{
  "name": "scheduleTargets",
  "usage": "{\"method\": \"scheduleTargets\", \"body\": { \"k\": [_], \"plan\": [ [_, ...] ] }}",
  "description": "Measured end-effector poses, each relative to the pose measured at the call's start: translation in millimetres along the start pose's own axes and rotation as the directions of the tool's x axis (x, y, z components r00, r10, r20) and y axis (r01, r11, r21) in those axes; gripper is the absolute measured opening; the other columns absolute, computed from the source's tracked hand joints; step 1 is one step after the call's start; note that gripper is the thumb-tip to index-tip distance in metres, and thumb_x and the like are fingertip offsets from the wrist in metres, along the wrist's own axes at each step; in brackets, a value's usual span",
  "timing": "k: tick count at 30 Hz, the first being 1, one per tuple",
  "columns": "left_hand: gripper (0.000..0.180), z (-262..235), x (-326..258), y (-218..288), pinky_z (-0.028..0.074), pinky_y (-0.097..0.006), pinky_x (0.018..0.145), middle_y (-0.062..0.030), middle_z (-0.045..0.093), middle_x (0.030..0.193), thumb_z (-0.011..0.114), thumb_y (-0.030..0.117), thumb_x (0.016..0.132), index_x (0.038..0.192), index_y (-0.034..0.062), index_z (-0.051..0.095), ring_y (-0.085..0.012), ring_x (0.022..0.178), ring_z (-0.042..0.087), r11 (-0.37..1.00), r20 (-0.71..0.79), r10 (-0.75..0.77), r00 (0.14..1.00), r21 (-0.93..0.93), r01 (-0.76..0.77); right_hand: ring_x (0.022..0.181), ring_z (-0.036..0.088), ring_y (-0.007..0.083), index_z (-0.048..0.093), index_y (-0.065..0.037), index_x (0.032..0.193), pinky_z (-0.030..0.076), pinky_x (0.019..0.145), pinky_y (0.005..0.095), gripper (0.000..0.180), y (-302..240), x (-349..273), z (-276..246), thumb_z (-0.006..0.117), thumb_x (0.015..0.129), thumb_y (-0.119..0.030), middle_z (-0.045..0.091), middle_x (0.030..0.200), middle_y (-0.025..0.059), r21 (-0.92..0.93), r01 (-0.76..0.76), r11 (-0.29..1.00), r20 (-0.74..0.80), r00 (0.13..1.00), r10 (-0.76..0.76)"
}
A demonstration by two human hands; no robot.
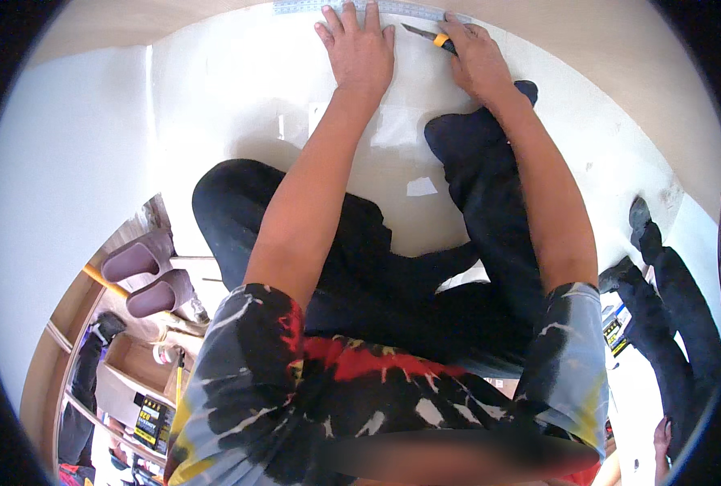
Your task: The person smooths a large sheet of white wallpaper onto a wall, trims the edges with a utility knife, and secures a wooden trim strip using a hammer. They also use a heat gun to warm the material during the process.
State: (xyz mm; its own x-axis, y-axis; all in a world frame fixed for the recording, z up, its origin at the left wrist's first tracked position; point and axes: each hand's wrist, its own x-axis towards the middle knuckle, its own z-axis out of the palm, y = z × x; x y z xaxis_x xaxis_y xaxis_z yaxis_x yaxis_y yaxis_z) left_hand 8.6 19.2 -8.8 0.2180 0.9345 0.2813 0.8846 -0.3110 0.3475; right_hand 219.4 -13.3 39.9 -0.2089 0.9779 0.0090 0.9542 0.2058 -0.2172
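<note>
The left hand [360, 53] lies flat, fingers spread onto a ruler [415, 10] by the top edge. The right hand [475, 61] grips a knife [444, 41]. Open white floor [227, 77] shows upper left.

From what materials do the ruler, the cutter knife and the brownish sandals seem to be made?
Ruler: metal or plastic, finish unclear; its pale bluish surface shows fine markings.
Knife: thin, greyish blade, probably steel; yellow and black handle, likely smooth plastic by its solid colours.
Sandals: perhaps moulded foam or rubber, matte; thick, one-coloured shapes suggest this.
</note>
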Motion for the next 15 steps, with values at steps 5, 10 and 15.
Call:
{"method": "scheduleTargets", "body": {
  "k": [5, 10, 15],
  "plan": [
    [0.055, -9, -9, 2, 0.016, -0.069, 0.121, -0.0205, 0.042, 0.157, 0.052, 0.039, 0.105, 0.151, 0.011, 0.052, -0.051, 0.151, 0.024, 1.0, 0.135, -0.006, 0.991, -0.009, 0.007, 0.133, 0.052, 0.0418, 0.055, -0.007, 0.142, 0.044, 0.113, 0.0486, 0.057, -10, -4, 6, 0.063, 0.085, -0.001, 0.05, 0.156, 0.0135, 0.004, -0.075, 0.997, 0.024, 0.997, 0.075],
    [0.054, -5, -6, -1, 0.021, -0.066, 0.121, -0.0243, 0.044, 0.155, 0.051, 0.036, 0.104, 0.15, 0.0076, 0.051, -0.0502, 0.148, 0.031, 0.999, 0.092, 0.034, 0.995, -0.022, -0.032, 0.133, 0.053, 0.042, 0.055, -0.007, 0.143, 0.044, 0.113, 0.0485, 0.057, -15, -3, 6, 0.061, 0.086, -0.003, 0.05, 0.156, 0.0136, -0.019, -0.11, 0.994, 0.027, 0.994, 0.11],
    [0.054, -1, -6, -2, 0.021, -0.063, 0.123, -0.0253, 0.044, 0.155, 0.05, 0.037, 0.106, 0.149, 0.0048, 0.054, -0.0511, 0.147, 0.031, 0.996, 0.096, 0.032, 0.995, -0.084, -0.024, 0.133, 0.052, 0.044, 0.055, -0.007, 0.143, 0.044, 0.113, 0.0517, 0.057, -23, -12, 9, 0.06, 0.086, -0.005, 0.049, 0.157, 0.0137, -0.082, -0.115, 0.99, -0.023, 0.993, 0.113]
  ]
}}
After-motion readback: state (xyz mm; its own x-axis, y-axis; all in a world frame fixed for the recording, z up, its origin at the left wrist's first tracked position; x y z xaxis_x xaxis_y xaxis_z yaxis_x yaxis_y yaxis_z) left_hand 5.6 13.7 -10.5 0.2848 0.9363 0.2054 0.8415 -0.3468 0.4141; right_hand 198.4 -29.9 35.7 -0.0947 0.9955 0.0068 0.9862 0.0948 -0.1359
